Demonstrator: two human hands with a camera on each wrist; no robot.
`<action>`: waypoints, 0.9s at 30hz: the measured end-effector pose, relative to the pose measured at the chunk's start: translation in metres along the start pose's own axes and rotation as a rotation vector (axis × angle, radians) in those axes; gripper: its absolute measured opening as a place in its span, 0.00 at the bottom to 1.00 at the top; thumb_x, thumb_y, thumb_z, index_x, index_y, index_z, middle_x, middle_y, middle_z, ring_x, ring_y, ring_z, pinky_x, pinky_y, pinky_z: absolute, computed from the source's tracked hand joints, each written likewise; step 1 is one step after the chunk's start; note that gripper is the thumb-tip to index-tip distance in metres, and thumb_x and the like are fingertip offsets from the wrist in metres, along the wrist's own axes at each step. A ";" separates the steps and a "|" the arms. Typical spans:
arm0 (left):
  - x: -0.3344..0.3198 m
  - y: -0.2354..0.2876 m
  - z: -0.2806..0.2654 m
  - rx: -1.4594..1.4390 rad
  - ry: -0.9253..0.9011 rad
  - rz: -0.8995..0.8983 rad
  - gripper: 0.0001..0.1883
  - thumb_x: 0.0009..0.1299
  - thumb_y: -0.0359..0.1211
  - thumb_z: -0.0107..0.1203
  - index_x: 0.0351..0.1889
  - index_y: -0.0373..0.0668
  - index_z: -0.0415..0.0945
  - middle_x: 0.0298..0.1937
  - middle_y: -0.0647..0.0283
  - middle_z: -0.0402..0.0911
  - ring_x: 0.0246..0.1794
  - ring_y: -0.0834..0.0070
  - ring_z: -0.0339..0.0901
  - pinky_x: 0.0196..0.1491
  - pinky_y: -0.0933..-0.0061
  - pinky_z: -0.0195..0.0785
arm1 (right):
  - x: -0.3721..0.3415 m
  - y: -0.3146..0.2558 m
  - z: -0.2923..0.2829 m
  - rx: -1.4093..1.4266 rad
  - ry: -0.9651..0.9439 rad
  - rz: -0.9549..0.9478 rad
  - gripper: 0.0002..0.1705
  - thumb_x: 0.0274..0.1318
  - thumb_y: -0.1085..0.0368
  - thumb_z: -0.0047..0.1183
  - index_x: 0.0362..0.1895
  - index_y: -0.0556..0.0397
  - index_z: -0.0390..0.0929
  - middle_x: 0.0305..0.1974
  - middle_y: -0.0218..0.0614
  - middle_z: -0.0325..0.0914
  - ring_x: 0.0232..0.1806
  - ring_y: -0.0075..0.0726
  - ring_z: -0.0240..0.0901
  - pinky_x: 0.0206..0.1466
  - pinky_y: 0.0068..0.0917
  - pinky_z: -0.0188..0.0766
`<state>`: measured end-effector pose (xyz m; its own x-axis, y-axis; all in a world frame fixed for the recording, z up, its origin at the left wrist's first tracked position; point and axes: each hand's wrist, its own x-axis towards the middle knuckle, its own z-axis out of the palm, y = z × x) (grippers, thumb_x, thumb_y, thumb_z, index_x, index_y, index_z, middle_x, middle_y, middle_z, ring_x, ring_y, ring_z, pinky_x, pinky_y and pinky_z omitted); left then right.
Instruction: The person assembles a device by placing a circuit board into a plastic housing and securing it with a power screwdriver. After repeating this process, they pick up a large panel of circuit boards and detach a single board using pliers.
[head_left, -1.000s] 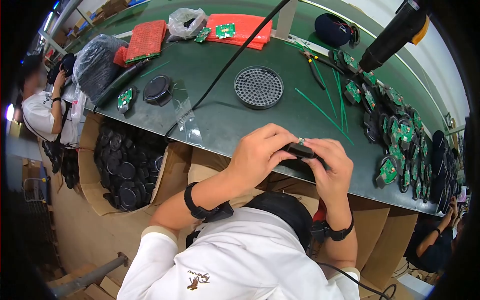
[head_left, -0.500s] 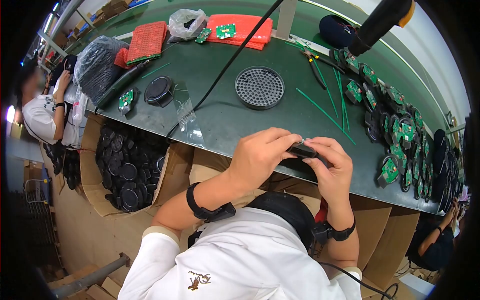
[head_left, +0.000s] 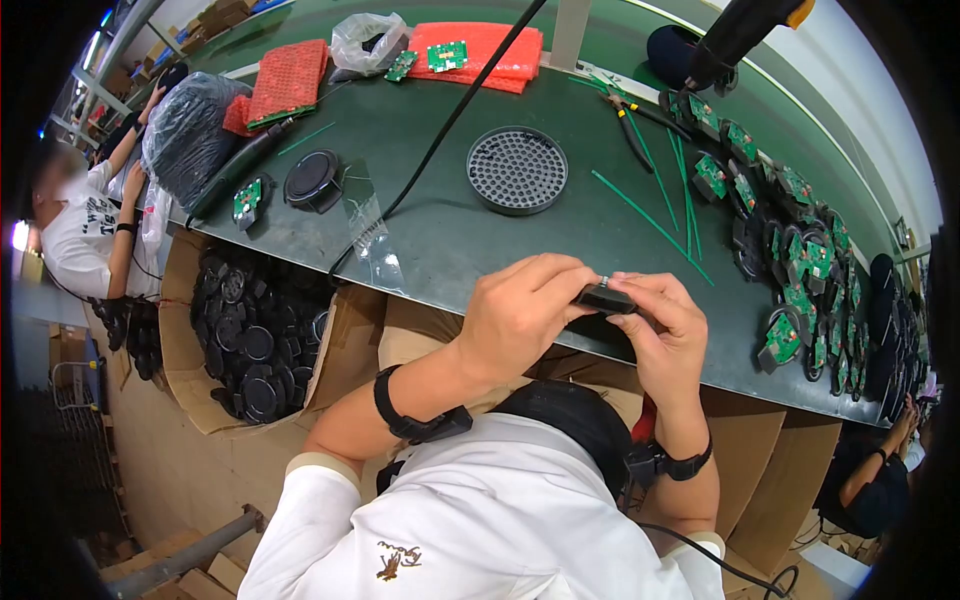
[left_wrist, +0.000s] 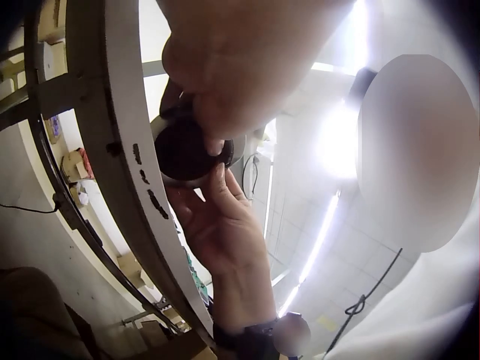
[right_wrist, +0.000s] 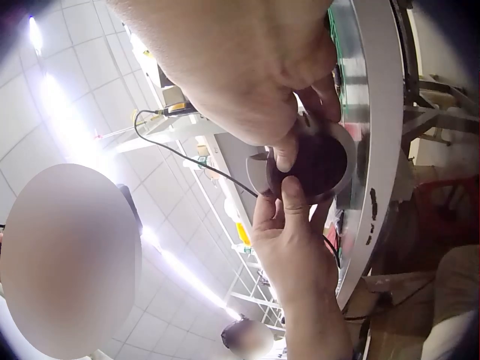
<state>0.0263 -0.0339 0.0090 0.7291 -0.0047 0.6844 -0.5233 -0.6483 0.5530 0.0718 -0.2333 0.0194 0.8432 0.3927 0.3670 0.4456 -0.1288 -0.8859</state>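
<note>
Both hands pinch one dark round part (head_left: 604, 298) at the front edge of the table. The left hand (head_left: 522, 312) grips its left side and the right hand (head_left: 665, 325) its right side, fingertips nearly meeting on top. In the left wrist view the part's dark round face (left_wrist: 180, 148) shows, with a thumb pressed near its rim. The right wrist view shows the same face (right_wrist: 321, 166) inside a grey rim, both thumbs on it. The fingers behind the part are mostly hidden.
A round perforated dish (head_left: 517, 171) lies mid-table. Pliers (head_left: 628, 128), green strips (head_left: 650, 222) and many circuit-board assemblies (head_left: 800, 262) lie to the right. A black tool (head_left: 745, 40) hangs above them. A carton (head_left: 345, 345) of black round parts stands lower left.
The hands keep their grip, with the held part and fingers shifting only slightly. The hanging black tool has swung left and up. At the far left another person has moved their arms.
</note>
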 end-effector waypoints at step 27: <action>-0.001 0.006 -0.005 -0.019 -0.050 -0.062 0.17 0.58 0.18 0.66 0.46 0.37 0.82 0.42 0.53 0.88 0.44 0.56 0.89 0.41 0.63 0.83 | -0.001 0.014 0.000 0.235 -0.048 0.033 0.14 0.50 0.84 0.69 0.43 0.65 0.85 0.47 0.46 0.83 0.51 0.41 0.84 0.55 0.32 0.86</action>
<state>0.0201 -0.0345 0.0139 0.7811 -0.0035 0.6243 -0.4846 -0.6339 0.6028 0.0768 -0.2356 0.0070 0.8385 0.4354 0.3277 0.3311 0.0706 -0.9409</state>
